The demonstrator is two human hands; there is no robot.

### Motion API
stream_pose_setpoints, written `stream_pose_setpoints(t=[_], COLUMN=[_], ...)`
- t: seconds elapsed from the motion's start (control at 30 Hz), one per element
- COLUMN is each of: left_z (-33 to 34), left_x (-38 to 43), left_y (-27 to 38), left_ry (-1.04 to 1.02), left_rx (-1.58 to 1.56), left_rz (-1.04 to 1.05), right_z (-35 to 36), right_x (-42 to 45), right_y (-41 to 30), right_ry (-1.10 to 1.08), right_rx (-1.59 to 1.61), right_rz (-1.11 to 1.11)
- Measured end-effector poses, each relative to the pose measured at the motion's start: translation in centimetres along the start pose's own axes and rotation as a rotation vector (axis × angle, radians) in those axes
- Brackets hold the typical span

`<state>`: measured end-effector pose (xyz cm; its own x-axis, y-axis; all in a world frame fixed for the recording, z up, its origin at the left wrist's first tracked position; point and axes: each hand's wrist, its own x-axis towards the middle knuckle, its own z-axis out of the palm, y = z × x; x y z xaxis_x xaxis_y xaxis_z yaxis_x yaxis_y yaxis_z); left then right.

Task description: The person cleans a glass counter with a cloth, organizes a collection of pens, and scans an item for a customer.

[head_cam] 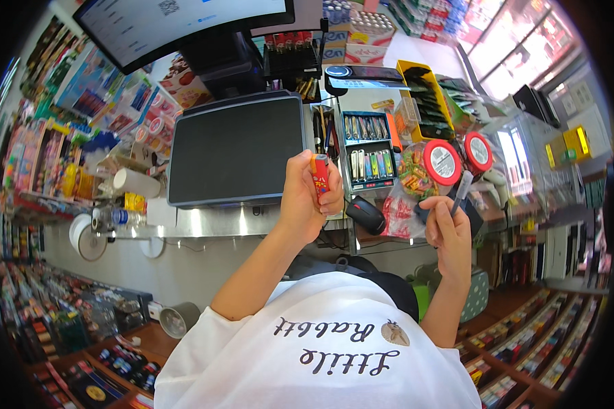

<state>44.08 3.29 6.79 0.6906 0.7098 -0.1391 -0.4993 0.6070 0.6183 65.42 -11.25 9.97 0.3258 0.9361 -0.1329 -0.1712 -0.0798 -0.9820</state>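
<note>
My left hand [312, 194] is closed around a red cigarette lighter [320, 176] and holds it upright, thumb near its top, just off the right front corner of a flat black screen [238, 148]. My right hand [446, 225] holds a slim translucent pen-like stick [461, 191] between the fingers, in front of a candy jar with a red lid [441, 162]. Between the hands lie a black computer mouse [366, 215] and a red-and-white plastic bag [400, 214]. Behind them stands a display box of nail clippers [371, 166].
A monitor [184, 25] stands at the back left. A yellow tray of dark packets [423, 102] and a second red-lidded jar [477, 152] are on the right. A white paper cup [136, 182] and a clear bottle [125, 217] stand left. Shelves of goods surround the counter.
</note>
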Motion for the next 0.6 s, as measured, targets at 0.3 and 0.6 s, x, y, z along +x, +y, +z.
stream_pose_setpoints(t=[0.3,0.6], left_z=[6.2,10.0], left_x=[1.0,0.1], left_y=[-4.3,-7.9], left_ry=[0.158,0.17], left_rx=[0.004,0.022], left_rz=[0.089,0.186], right_z=[-7.0,-11.1], right_x=[0.5,0.5], right_y=[0.0,0.6], right_ry=[-0.118,-0.236], right_rx=[0.044,0.078], right_rz=[0.038,0.063])
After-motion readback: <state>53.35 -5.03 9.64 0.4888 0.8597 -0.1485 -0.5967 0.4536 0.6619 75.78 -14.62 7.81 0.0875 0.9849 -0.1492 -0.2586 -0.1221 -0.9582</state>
